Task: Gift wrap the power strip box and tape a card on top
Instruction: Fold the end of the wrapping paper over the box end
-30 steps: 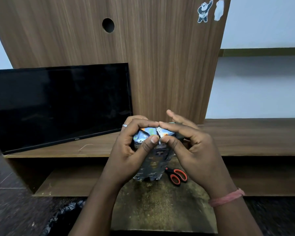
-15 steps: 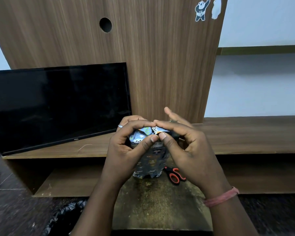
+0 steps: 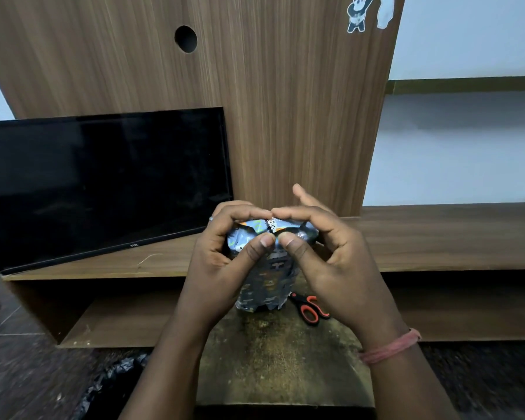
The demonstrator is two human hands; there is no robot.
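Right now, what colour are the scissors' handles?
Orange-red with black, on the scissors beside the wrapped box; head view.

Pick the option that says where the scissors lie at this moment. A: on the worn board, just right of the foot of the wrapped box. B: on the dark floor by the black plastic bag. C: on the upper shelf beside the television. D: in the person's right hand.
A: the scissors lie flat on the worn board, close to the lower right corner of the wrapped box, while both hands pinch the paper at its top.
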